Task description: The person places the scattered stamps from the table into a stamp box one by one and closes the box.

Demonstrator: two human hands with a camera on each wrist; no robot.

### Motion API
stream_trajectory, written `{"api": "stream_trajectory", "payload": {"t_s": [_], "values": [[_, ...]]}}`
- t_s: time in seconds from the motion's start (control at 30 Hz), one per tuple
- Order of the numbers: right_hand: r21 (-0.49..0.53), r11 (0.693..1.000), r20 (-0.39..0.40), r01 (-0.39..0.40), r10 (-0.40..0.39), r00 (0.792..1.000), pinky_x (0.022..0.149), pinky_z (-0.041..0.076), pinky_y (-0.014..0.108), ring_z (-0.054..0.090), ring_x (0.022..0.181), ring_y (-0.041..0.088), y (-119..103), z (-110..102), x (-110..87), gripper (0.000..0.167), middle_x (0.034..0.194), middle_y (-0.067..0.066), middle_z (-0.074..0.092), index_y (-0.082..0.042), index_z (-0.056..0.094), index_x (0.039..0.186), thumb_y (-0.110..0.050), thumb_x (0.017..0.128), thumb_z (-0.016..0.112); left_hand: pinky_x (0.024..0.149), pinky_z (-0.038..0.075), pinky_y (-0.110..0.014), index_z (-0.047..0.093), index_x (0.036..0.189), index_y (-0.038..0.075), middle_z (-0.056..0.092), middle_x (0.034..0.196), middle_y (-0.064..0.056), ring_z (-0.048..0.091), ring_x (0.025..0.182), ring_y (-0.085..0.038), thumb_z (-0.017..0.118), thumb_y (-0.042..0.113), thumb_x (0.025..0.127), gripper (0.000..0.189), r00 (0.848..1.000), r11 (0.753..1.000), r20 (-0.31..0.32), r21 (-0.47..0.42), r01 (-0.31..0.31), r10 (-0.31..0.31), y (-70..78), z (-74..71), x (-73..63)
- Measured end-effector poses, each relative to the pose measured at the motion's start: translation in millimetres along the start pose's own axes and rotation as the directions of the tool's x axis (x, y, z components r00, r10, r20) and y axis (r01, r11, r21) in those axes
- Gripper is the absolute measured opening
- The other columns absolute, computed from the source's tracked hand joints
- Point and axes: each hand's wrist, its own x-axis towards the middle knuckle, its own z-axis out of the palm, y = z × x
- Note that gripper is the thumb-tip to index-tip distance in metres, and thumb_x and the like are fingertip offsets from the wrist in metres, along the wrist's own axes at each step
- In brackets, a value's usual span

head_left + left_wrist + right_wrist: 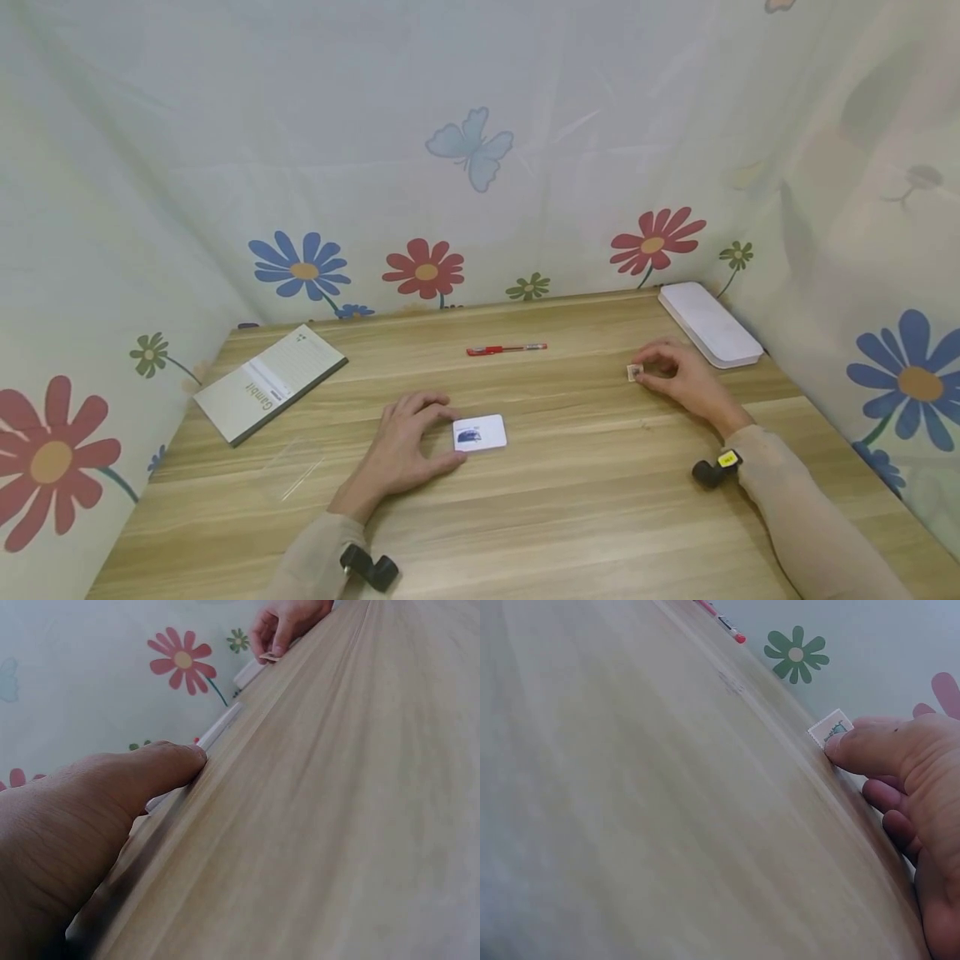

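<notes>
My left hand (pixel 405 446) rests low over the table at left of centre. Its thumb and index finger pinch the left edges of a small flat white card (pixel 487 433) with rounded corners and a dark blue picture. In the left wrist view the thumb (pixel 169 763) lies against the edge of this card. Farther right, my right hand (pixel 686 379) pinches a postage stamp (pixel 634 372) between thumb and index finger. The right wrist view shows the stamp's toothed edges and green picture, partly covered by the thumb (pixel 866 754).
A red pen (pixel 506 349) lies behind both hands. At the back right is a long white box (pixel 708 325). A notepad (pixel 270 383) marked Gambit lies at the left, with a clear plastic sheet (pixel 292 471) in front of it. Flowered curtains (pixel 360 167) enclose the table.
</notes>
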Motion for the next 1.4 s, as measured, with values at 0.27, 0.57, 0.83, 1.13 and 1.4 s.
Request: {"api": "stream_trajectory", "payload": {"t_s": [0.27,0.57,0.83,1.13,1.4], "values": [[0.072,0.997,0.016,-0.008,0.007,1.0,0.082,0.053,0.019,0.071,0.093,0.015,-2,1,-1.0,0.015,0.106,0.01,0.081,-0.006,0.08,0.115,-0.007,0.101,0.083,0.117,0.034,-0.059,0.077,0.131,0.025,0.062,0.152,-0.002,0.05,0.147,-0.03,0.092,0.056,0.086,0.057,1.0,1.0,0.004,-0.002,0.009,-0.009,-1.6,0.0,-0.6],[0.185,0.982,-0.06,-0.024,0.036,0.998,0.075,0.052,0.017,0.068,0.089,0.006,0,1,-1.7,0.014,0.108,0.021,0.079,0.002,0.078,0.116,0.0,0.102,0.078,0.118,0.033,-0.059,0.076,0.132,0.027,0.061,0.153,-0.001,0.049,0.148,-0.03,0.09,0.058,0.086,0.057,1.0,1.0,0.013,0.004,0.02,-0.02,-2.4,0.8,-0.9],[0.35,0.937,-0.116,-0.012,0.056,0.992,0.077,0.06,0.018,0.073,0.09,0.002,-1,-3,3.8,0.019,0.108,0.011,0.08,0.014,0.072,0.121,0.004,0.105,0.072,0.116,0.034,-0.061,0.077,0.131,0.024,0.062,0.152,-0.004,0.051,0.146,-0.033,0.092,0.056,0.086,0.057,1.0,1.0,-0.004,0.006,-0.009,0.009,-1.2,-1.3,1.3],[0.407,0.911,-0.077,-0.059,0.099,0.992,0.081,0.061,0.019,0.074,0.092,0.004,-17,0,7.1,0.026,0.11,-0.001,0.08,0.016,0.069,0.126,0.001,0.105,0.073,0.119,0.033,-0.06,0.076,0.131,0.026,0.061,0.152,-0.003,0.049,0.147,-0.031,0.092,0.056,0.086,0.057,1.0,1.0,0.018,0.005,0.014,-0.014,-2.3,-0.7,-1.4],[0.297,0.948,-0.076,-0.111,0.139,0.987,0.079,0.06,0.019,0.075,0.091,0.014,-33,0,17.9,0.025,0.112,0.014,0.079,0.008,0.073,0.127,-0.007,0.108,0.073,0.12,0.032,-0.059,0.076,0.132,0.026,0.061,0.152,-0.001,0.05,0.147,-0.03,0.091,0.057,0.086,0.057,1.0,1.0,0.018,0.007,0.018,-0.018,-3.2,-1.0,0.1]]}}
